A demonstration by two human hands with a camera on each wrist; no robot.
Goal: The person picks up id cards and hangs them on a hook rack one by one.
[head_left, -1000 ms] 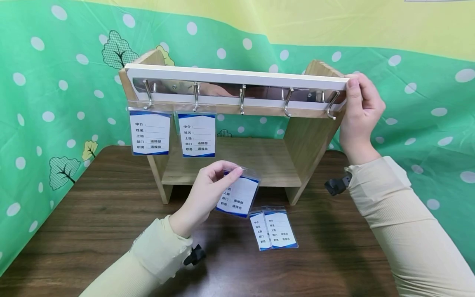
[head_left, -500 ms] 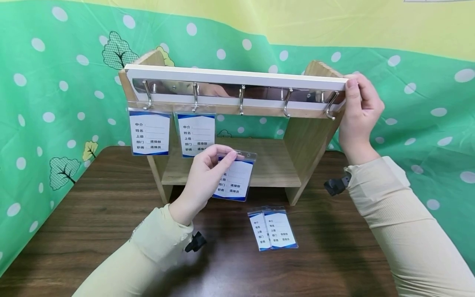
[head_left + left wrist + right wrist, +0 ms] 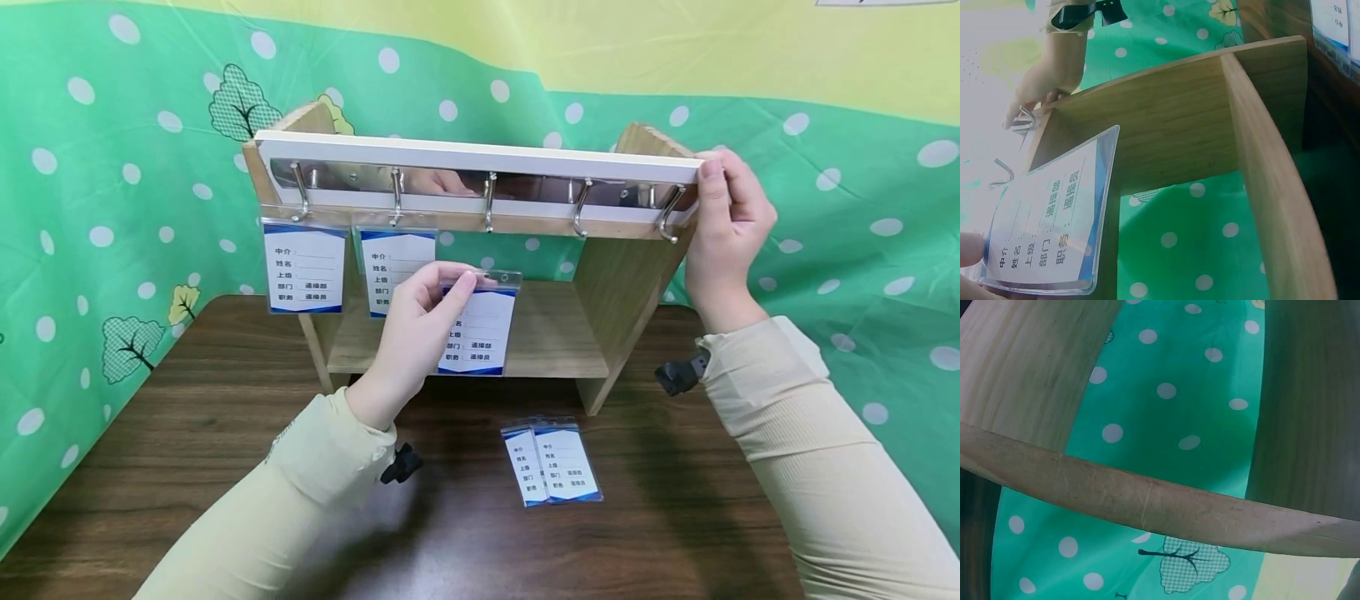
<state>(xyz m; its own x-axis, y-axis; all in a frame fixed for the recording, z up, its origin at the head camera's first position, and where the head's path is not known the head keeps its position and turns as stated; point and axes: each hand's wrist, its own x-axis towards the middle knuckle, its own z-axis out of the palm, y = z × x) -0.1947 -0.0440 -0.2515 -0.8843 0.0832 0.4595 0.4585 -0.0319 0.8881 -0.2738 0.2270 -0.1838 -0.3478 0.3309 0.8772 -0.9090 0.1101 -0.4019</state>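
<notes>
My left hand [image 3: 420, 321] pinches a clear-sleeved badge card [image 3: 482, 329] by its top edge, in front of the wooden rack and below its middle hook [image 3: 490, 202]. In the left wrist view the held badge card [image 3: 1054, 219] shows its printed side, with fingertips at its top edge. My right hand [image 3: 729, 229] grips the right end of the white hook rail [image 3: 480, 152]. Two badge cards hang from the leftmost hooks: one card [image 3: 305, 265] at the far left, another card [image 3: 386, 258] beside it, partly behind my left hand.
Two overlapping badge cards, the upper one being a card [image 3: 570, 462], lie on the dark wood table [image 3: 450, 533] before the rack. The rack's side panel [image 3: 630, 250] and lower shelf [image 3: 555, 333] stand behind the held card. A green dotted cloth [image 3: 862, 275] hangs behind.
My left hand has raised the held badge card from low near the table toward the middle hook, and the card has become more upright. My right hand stays on the rail's end.
</notes>
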